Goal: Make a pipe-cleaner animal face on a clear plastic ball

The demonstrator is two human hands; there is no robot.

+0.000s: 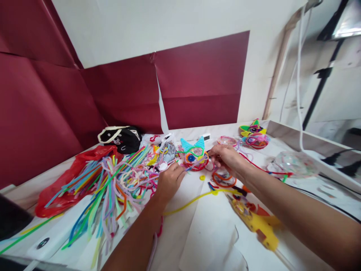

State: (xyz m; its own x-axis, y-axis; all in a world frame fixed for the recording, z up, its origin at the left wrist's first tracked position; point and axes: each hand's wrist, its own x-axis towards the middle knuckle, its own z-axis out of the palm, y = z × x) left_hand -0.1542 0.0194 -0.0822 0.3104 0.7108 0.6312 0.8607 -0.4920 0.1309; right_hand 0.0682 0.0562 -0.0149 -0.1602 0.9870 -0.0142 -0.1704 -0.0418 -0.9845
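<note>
A thin purple pipe cleaner (197, 163) appears to run between my two hands, in front of a round pipe-cleaner figure (195, 152) with turquoise ears and a blue eye. My left hand (170, 180) pinches its left end, low and left of the figure. At the figure's right side, my right hand (227, 158) has its fingers closed around the other end; the fingertips are partly hidden. Below my right hand lies an orange-rimmed clear round piece (224, 180). A small yellow dot piece (202, 177) rests on the table under the figure.
Pipe cleaners (113, 195) spill from a red plastic bag (56, 192) at left. A yellow glue gun (261, 227) lies at front right, near a long yellow pipe cleaner (194, 203). Finished-looking figures (255, 135) stand behind right. A black pouch (122, 139) sits at the back.
</note>
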